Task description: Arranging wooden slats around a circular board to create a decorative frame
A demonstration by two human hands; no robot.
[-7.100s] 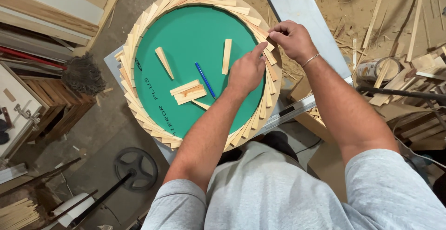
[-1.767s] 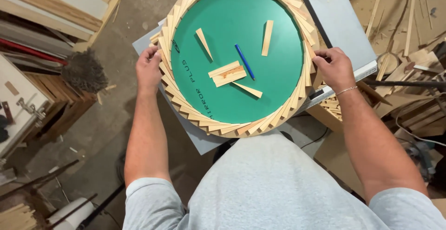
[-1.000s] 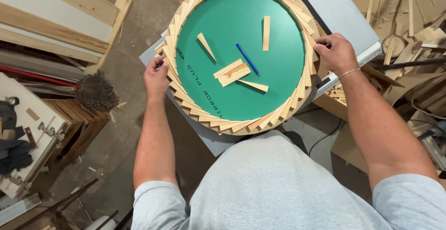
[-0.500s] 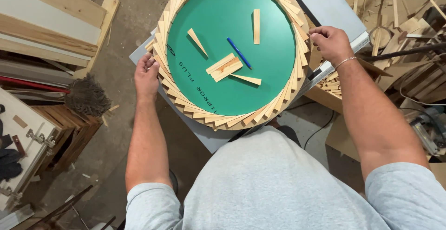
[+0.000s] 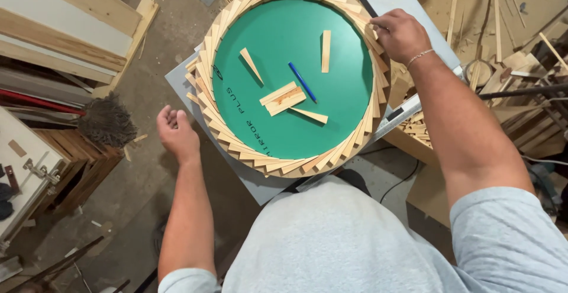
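- One head-worn view looks steeply down from above the person's chest.
- It sits close over the desk (image 5: pixel 195 80) (floor (image 5: pixel 148 174) visible at left).

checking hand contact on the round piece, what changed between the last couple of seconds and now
The left hand has let go of the round green disc's wooden slat rim and now hangs open, clear of it to the left. The right hand still grips the rim's upper right edge. The loose wood pieces and blue pencil stay put on the disc.
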